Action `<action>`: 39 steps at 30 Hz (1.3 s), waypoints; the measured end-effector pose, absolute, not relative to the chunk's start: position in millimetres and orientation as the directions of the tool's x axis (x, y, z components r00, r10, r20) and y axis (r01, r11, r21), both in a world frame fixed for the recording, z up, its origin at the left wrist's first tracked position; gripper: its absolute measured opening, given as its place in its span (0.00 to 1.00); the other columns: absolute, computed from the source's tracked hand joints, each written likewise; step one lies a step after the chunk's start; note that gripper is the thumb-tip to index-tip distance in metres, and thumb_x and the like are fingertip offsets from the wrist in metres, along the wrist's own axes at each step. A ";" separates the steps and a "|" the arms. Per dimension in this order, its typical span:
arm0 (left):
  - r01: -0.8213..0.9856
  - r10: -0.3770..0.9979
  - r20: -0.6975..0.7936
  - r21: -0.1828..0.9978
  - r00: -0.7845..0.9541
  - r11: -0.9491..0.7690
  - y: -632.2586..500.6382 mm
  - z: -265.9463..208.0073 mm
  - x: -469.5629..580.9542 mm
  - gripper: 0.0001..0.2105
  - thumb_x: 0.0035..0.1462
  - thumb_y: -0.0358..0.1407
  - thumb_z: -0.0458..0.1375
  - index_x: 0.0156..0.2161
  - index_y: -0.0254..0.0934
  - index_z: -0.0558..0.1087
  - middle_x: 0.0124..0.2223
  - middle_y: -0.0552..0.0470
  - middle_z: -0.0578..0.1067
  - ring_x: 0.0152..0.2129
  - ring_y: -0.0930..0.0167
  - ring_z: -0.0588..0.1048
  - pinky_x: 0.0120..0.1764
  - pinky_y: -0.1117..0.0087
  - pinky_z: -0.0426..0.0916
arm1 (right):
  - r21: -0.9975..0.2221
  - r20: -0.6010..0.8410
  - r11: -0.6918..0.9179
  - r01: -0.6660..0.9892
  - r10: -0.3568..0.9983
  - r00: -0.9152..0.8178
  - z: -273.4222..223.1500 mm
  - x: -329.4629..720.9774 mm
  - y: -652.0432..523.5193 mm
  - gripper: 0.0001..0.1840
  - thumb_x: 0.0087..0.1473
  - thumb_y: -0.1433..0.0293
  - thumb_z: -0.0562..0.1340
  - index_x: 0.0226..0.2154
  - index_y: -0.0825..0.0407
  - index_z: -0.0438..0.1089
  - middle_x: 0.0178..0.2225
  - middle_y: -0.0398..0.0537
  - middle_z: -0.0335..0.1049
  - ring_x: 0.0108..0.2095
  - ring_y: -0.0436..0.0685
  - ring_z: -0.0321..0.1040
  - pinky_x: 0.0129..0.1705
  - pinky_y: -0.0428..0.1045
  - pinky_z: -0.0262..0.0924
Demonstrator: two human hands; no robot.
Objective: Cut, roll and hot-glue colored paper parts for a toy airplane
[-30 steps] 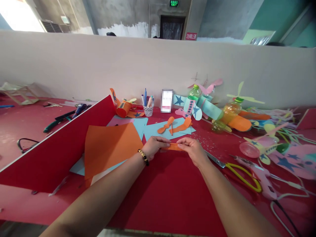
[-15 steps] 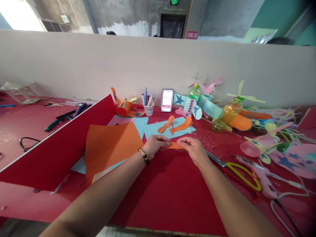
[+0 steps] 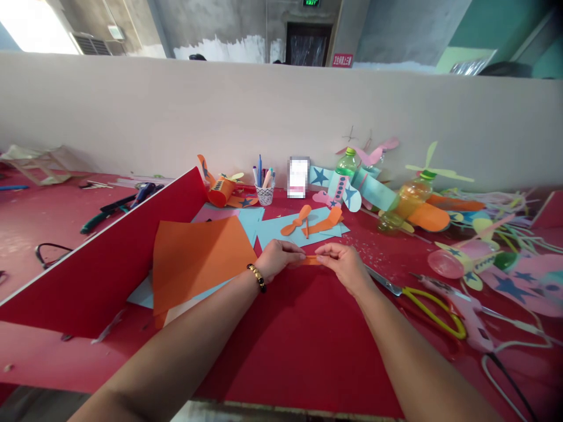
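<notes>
Between my two hands is a small folded strip of orange paper, mostly covered by fingers. My left hand, with a beaded bracelet at the wrist, pinches its left end. The right end sits between the thumb and fingers of my right hand. Just beyond lie orange paper cut-outs, one propeller-shaped and one bent, on light blue paper. A large orange sheet rests left of my left hand. Scissors with yellow handles lie right of my right forearm.
A red board stands on edge at the left. At the right are a pink glue gun with its cord and bottle planes. A pen cup and a blurred upright screen stand along the low wall.
My hands stay almost in place, still pinching the orange strip. Less of the strip shows between the fingers now.
</notes>
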State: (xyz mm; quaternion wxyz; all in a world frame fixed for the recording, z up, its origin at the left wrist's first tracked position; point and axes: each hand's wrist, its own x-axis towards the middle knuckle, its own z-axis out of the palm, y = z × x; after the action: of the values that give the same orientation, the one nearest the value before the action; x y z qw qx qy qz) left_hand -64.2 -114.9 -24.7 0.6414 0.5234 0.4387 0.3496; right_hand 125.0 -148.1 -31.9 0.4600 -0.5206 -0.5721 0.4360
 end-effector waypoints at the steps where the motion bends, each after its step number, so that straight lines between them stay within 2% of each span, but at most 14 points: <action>1: 0.015 0.909 -0.189 0.980 0.371 0.198 -114.9 -24.9 -64.2 0.10 0.38 0.35 0.66 0.28 0.31 0.76 0.25 0.51 0.74 0.24 0.75 0.71 0.31 0.72 0.68 | -0.978 0.071 0.077 0.194 0.997 -0.038 -31.8 124.9 -148.2 0.09 0.44 0.66 0.65 0.31 0.52 0.73 0.27 0.45 0.74 0.27 0.52 0.67 0.33 0.48 0.61; 8: 0.127 0.920 -0.162 0.984 0.358 0.124 -115.4 -24.0 -65.5 0.11 0.36 0.33 0.66 0.29 0.31 0.76 0.26 0.50 0.75 0.24 0.74 0.71 0.31 0.73 0.67 | -0.978 0.069 0.078 0.194 0.996 -0.054 -33.5 123.7 -147.6 0.09 0.44 0.67 0.65 0.32 0.52 0.72 0.27 0.45 0.74 0.28 0.52 0.67 0.32 0.47 0.61; 14: 0.395 0.895 -0.094 0.914 0.436 -0.097 -115.9 -19.9 -67.1 0.11 0.43 0.36 0.61 0.34 0.34 0.78 0.29 0.51 0.77 0.26 0.72 0.71 0.31 0.73 0.64 | -0.953 0.087 0.107 0.283 0.993 -0.083 -31.4 123.6 -147.8 0.09 0.44 0.69 0.64 0.32 0.53 0.71 0.28 0.47 0.74 0.28 0.53 0.68 0.32 0.48 0.61; 17: 0.462 0.878 -0.062 0.867 0.474 -0.188 -115.6 -20.7 -68.1 0.11 0.45 0.37 0.59 0.34 0.35 0.78 0.29 0.52 0.77 0.27 0.71 0.71 0.30 0.74 0.63 | -0.943 0.092 0.119 0.312 0.991 -0.099 -30.9 124.1 -148.1 0.09 0.44 0.69 0.63 0.32 0.53 0.71 0.29 0.48 0.74 0.29 0.54 0.69 0.33 0.49 0.62; 26: 0.457 0.877 -0.060 0.869 0.477 -0.189 -115.6 -22.9 -68.5 0.11 0.44 0.38 0.59 0.33 0.33 0.77 0.29 0.51 0.77 0.26 0.72 0.71 0.28 0.74 0.63 | -0.941 0.074 0.101 0.322 0.993 -0.094 -26.2 122.9 -150.0 0.09 0.45 0.66 0.63 0.30 0.53 0.72 0.27 0.46 0.73 0.28 0.54 0.68 0.32 0.48 0.62; 39: 0.359 0.844 -0.116 0.928 0.523 -0.095 -118.0 -22.3 -68.1 0.11 0.39 0.36 0.63 0.31 0.32 0.76 0.25 0.53 0.74 0.22 0.75 0.69 0.26 0.75 0.62 | -0.956 0.050 0.084 0.280 0.991 -0.126 -25.9 125.0 -150.3 0.10 0.44 0.67 0.64 0.32 0.53 0.70 0.27 0.46 0.73 0.28 0.54 0.69 0.32 0.48 0.63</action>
State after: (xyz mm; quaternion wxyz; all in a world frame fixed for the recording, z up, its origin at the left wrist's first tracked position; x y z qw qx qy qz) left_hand -68.1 -118.0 -22.3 0.5182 0.7021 0.4286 0.2340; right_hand 125.0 -150.3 -25.9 0.4092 -0.5190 -0.6122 0.4341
